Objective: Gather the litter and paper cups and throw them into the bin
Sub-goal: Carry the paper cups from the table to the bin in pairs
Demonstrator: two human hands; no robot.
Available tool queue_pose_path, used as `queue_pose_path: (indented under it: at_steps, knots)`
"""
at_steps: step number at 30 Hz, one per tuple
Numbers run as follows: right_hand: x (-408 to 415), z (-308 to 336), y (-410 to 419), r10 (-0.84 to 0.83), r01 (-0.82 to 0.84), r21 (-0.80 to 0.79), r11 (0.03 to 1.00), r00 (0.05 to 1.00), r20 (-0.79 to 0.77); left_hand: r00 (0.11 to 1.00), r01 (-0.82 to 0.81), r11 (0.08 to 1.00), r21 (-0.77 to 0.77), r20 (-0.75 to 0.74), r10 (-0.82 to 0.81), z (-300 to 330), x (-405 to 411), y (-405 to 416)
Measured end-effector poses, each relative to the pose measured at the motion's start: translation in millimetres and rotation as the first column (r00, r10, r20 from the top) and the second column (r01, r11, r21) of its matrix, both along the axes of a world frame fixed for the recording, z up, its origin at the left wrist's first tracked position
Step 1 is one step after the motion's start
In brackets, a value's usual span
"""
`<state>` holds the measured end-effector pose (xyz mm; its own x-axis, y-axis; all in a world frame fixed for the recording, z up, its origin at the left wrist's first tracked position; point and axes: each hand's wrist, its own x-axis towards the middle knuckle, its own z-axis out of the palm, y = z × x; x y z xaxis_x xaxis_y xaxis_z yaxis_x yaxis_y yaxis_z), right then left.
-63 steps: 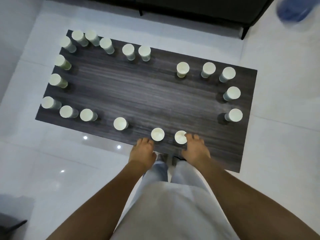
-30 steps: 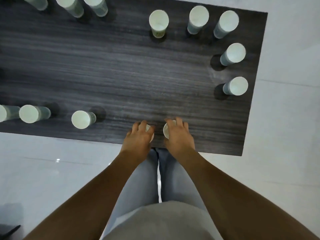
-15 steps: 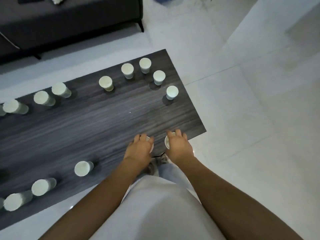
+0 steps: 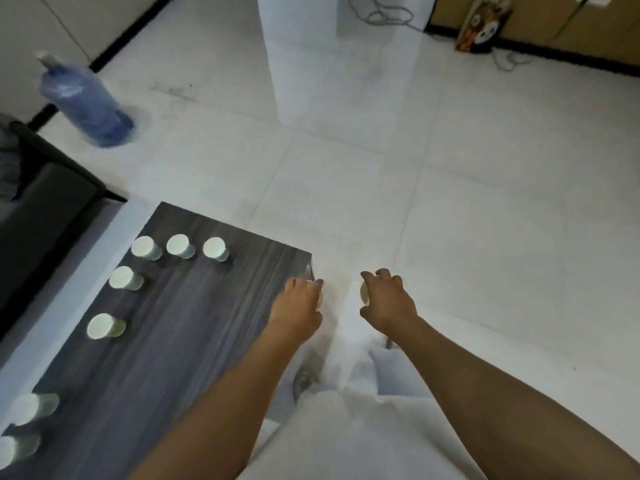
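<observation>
My left hand (image 4: 298, 304) grips a paper cup (image 4: 319, 299) from above; only a sliver of its rim shows past the fingers. My right hand (image 4: 389, 303) grips a second paper cup (image 4: 364, 293), its rim peeking out on the left of the fingers. Both hands are off the dark wooden table (image 4: 180, 341), past its right corner and above the white floor. Several more white paper cups stand on the table, such as one (image 4: 214, 248) near the far edge and one (image 4: 103, 326) further left. No bin is in view.
A blue water jug (image 4: 86, 100) stands on the floor at the upper left. A dark sofa (image 4: 41, 202) borders the table's far side. A white pillar (image 4: 298, 46) rises ahead, with cables (image 4: 388, 12) and a colourful bag (image 4: 479, 24) by the far wall.
Both hands lifted the two cups off the table's near edge and carried them to the right, beyond the table corner. The view swung right toward the open floor and pillar.
</observation>
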<state>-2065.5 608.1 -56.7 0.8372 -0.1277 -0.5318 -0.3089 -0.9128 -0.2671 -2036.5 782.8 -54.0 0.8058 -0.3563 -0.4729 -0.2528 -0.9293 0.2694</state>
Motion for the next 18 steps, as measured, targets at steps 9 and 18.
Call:
queue_pose_path:
  at_steps: [9,18]
  knots:
    - [-28.9,9.7,-231.5,-0.265,0.265,-0.051,0.963,0.964,0.007,0.953,0.303,0.953,-0.013,0.028,-0.303,0.7,23.8,-238.0]
    - [-64.5,23.0,-439.6,-0.501,0.502,-0.042,0.864,0.865,0.028,0.869,0.492,0.87,-0.037,0.071,-0.489,11.3,28.9,-462.4]
